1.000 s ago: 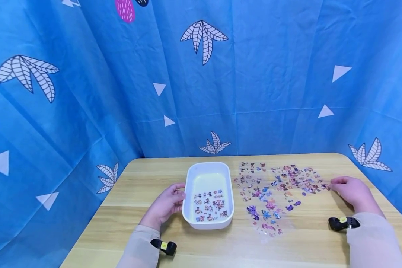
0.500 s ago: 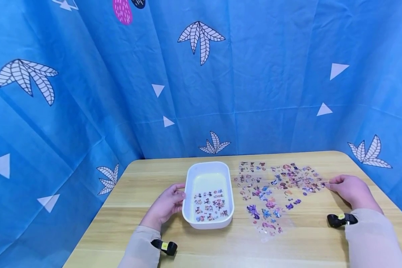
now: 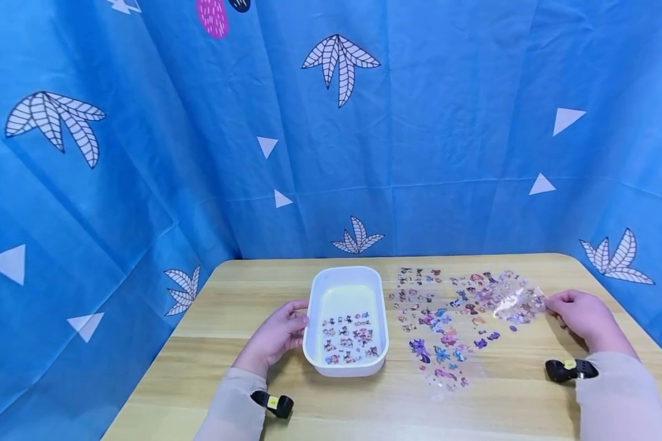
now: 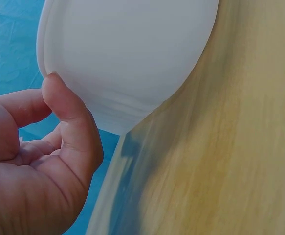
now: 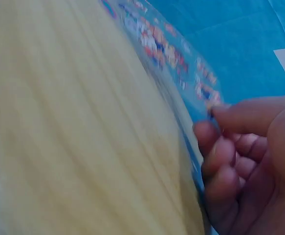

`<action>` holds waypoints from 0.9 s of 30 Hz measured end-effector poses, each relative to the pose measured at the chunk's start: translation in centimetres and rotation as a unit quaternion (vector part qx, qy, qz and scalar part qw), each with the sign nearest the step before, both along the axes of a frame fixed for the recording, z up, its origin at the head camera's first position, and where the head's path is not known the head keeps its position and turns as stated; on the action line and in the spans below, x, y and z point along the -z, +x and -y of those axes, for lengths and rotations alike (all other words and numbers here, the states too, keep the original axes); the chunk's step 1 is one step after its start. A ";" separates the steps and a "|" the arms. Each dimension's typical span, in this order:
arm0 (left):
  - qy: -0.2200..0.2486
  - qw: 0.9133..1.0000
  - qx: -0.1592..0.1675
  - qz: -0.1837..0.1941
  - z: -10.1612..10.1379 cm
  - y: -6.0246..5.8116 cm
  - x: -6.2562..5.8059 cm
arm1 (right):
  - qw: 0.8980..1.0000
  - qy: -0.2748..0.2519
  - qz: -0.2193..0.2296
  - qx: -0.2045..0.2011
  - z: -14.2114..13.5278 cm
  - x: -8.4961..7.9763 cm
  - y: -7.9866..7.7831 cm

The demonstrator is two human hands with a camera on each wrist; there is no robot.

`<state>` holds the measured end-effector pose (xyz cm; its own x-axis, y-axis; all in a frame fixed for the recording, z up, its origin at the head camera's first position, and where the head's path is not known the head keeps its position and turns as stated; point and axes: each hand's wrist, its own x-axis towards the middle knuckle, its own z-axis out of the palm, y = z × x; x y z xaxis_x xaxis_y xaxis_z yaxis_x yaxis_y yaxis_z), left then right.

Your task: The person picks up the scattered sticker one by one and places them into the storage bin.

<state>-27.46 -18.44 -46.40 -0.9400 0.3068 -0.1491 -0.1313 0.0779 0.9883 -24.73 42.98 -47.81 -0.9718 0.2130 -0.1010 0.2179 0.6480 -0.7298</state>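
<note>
A white plastic tub (image 3: 345, 371) stands on the table with a sticker sheet (image 3: 349, 340) lying inside it. My left hand (image 3: 278, 334) is at the tub's left side and grips its rim; in the left wrist view the thumb and a finger meet at that edge. At the far right, my right hand (image 3: 585, 318) pinches the right edge of a clear sticker sheet (image 3: 510, 297) between thumb and index finger. Seen from the right wrist, this sheet (image 5: 162, 49) bends up from the tabletop, printed with small colourful figures.
More transparent sticker sheets (image 3: 441, 354) overlap on the wooden table (image 3: 397, 416) between the tub and my right hand. A blue patterned curtain (image 3: 447, 135) rises behind the table and along both sides.
My right hand has taken hold of the top sheet's edge and raised it; the sheet now bows and catches the light. The left hand and the tub stay in place.
</note>
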 end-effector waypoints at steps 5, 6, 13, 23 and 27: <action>-0.003 1.000 -0.006 0.002 -0.1 0.1 -0.2 | 0.989 -0.144 -0.016 -0.016 0.5 0.0 -0.2; -0.003 1.000 -0.006 0.003 -0.1 0.1 -0.2 | 0.986 -0.164 -0.016 -0.023 0.6 -0.2 -0.2; 0.000 1.000 0.000 -0.001 0.0 0.2 -0.1 | 0.977 -0.204 -0.002 -0.056 1.3 -1.2 0.2; 0.004 1.000 0.000 0.003 -0.1 0.0 -0.1 | 0.983 -0.156 -0.033 -0.086 2.5 -2.7 -0.1; 0.005 1.000 0.001 0.005 -0.2 0.0 -0.2 | 0.980 -0.166 -0.049 -0.098 3.5 -3.9 -0.3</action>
